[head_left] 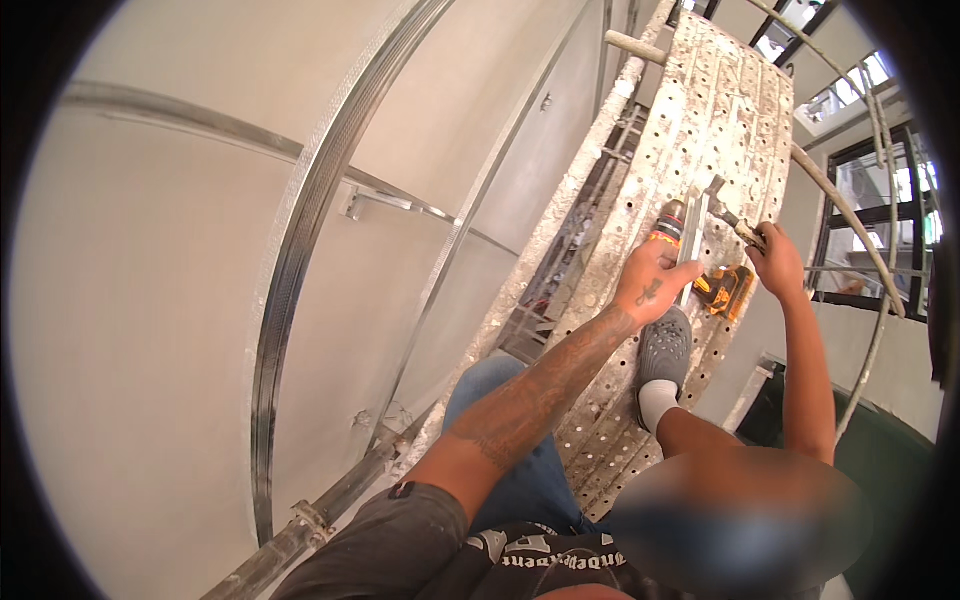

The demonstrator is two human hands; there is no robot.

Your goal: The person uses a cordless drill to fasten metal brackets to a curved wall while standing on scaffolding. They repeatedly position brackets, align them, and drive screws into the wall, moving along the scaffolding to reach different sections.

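Note:
My left hand (650,277), with its thumb laid across, is closed on a narrow silver metal channel (697,235) held above the perforated platform. Directly under that hand and the channel lies a yellow and black cordless drill (735,292). Its chuck shows past my fingers, and its battery sticks out on the right; the grip is partly hidden. My right hand (778,258) is wrapped round the handle of a hammer (735,218). The hammer's head is by the upper end of the channel; whether they touch I cannot tell. A grey clog (665,350) on my foot stands just below the channel.
The perforated scaffold platform (735,90) is spattered and runs away ahead. Pale scaffold pipes (560,205) flank it, with a gap beside its left edge. On the left rises a wall with metal studs (325,190). Dark-framed windows (870,215) stand at the right.

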